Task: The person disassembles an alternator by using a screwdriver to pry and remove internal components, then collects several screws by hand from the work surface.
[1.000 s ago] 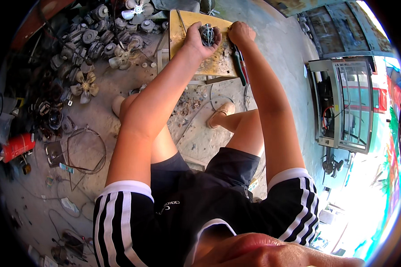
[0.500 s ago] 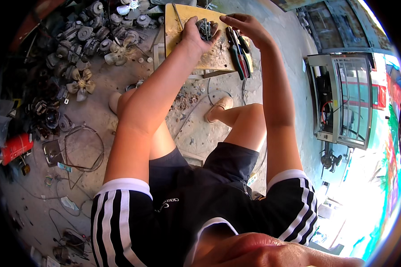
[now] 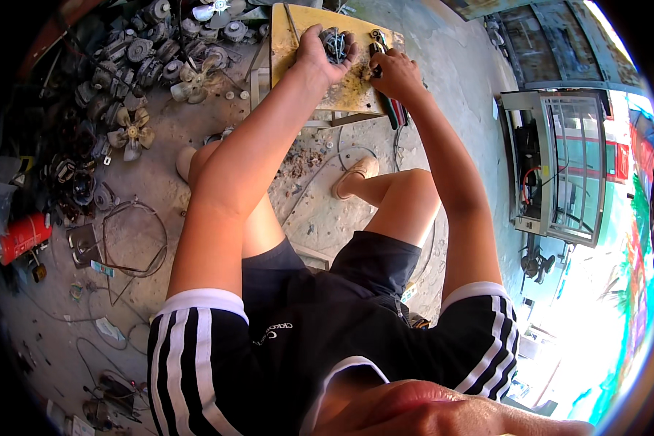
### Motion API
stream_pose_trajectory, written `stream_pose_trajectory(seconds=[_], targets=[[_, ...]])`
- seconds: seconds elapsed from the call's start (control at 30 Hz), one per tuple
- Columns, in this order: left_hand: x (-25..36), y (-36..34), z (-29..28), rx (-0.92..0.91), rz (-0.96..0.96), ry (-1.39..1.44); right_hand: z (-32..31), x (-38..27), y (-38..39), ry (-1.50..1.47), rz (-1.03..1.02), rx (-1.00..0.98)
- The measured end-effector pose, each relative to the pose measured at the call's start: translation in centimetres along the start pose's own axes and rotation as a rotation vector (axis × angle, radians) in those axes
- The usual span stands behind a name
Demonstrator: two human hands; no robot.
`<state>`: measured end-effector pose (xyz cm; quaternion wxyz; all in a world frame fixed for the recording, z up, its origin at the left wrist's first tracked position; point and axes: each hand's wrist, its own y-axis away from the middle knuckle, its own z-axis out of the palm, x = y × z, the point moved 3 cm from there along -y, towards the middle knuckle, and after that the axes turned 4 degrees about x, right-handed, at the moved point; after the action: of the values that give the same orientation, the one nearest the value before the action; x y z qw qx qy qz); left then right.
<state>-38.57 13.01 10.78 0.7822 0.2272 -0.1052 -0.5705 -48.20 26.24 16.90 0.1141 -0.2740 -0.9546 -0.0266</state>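
In my left hand (image 3: 324, 58), fingers curled around it from below, rests a dark round metal motor part (image 3: 335, 46) with several thin shiny rods or long screws across it. The hand is above the left part of a small yellow-topped table (image 3: 294, 91). On the table's right side my right hand (image 3: 398, 73) has its fingers bent down over a row of hand tools. Whatever those fingertips close on is hidden. Under and beside this hand lie pliers (image 3: 396, 112) with green and red handles; their lower ends jut past the table edge.
A thin rod (image 3: 291, 22) lies on the table's left. Old motors (image 3: 139, 51) and fan blades (image 3: 132, 135) pile up on the floor at left, with a red cylinder (image 3: 25, 238) and a coiled cable (image 3: 134, 240). A glass-sided cabinet (image 3: 559, 167) stands at right.
My right hand has come down from above the table's far edge onto the tools, and its fingers have bent in. My left hand keeps holding the motor part almost in place.
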Motion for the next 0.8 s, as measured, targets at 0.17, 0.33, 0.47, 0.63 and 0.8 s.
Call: stream_pose_trajectory(seconds=[0.17, 0.33, 0.47, 0.63, 0.8], targets=[[-0.22, 0.22, 0.14, 0.002, 0.012, -0.007, -0.42, -0.24, 0.18, 0.086, -0.043, -0.011], [-0.36, 0.15, 0.13, 0.018, 0.001, 0.014, -0.01, -0.51, 0.28, 0.046, -0.047, 0.02], [-0.38, 0.42, 0.15, 0.009, 0.03, -0.007, -0.45, -0.52, 0.45, 0.109, -0.048, 0.039], [-0.32, 0.47, 0.18, 0.003, 0.033, -0.017, 0.04, -0.44, 0.34, 0.076, -0.07, 0.022], [-0.37, 0.54, 0.21, -0.004, 0.029, -0.018, -0.02, -0.24, 0.2, 0.056, -0.075, 0.001]])
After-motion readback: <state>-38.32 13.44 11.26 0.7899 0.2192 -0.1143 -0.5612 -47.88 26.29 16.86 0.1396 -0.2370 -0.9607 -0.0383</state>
